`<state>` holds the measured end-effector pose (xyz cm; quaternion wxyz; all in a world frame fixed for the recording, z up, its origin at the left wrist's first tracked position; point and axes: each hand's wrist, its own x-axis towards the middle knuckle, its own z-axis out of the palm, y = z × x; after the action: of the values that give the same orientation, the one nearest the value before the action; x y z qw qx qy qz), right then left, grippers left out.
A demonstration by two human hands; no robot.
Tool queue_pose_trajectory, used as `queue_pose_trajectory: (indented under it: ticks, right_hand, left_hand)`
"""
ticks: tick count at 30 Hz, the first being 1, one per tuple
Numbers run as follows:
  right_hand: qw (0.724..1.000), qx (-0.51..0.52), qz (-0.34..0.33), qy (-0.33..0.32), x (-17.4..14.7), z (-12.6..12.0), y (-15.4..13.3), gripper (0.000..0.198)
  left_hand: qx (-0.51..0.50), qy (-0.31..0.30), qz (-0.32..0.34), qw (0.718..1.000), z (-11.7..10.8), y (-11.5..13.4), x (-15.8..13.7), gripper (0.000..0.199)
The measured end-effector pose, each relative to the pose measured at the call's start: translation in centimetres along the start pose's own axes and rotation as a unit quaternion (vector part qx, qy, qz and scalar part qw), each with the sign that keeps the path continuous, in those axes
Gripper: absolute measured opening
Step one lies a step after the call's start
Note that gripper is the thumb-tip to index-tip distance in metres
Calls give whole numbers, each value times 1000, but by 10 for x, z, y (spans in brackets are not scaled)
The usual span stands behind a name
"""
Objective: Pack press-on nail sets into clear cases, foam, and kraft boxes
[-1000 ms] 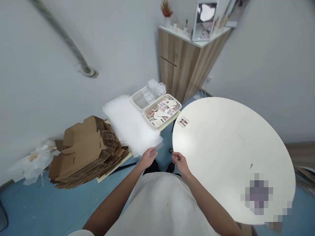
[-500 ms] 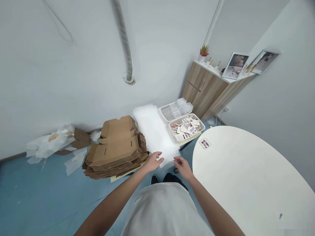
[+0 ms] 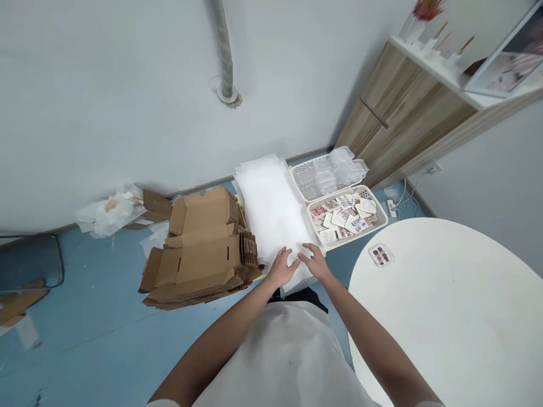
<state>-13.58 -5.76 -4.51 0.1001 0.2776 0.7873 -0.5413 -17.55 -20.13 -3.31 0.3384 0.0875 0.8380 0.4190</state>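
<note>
Left hand (image 3: 280, 269) and right hand (image 3: 316, 263), grips half-open and seemingly empty, hung over the white sheets (image 3: 275, 209): likely a reach, calling next for pinching.

Sheets (image 3: 275, 209) white. Cardboard (image 3: 203, 254) brown. 2 baskets (image 3: 360, 233) off-white, lattice-patterned. Floor (image 3: 106, 316) blue.

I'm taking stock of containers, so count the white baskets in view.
2. The rear basket, nearer the wall, holds clear plastic pieces; the front basket, nearer the round table, holds printed cards. Both sit beside the white sheets. No others show.
</note>
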Motion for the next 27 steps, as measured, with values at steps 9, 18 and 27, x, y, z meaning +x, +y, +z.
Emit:
queue_pose_trajectory:
  ticks: [9, 18, 27]
  right_hand:
    - [998, -56, 15, 10, 63, 9, 6, 51]
    - [989, -68, -127, 17, 75, 17, -15, 36]
    - [987, -83, -137, -10, 79, 5, -40, 38]
  left_hand:
    - [0, -17, -93, 996, 5, 5, 38, 65]
    - [-43, 24, -120, 992, 0, 4, 47, 63]
    - [-20, 40, -50, 998, -11, -5, 25, 54]
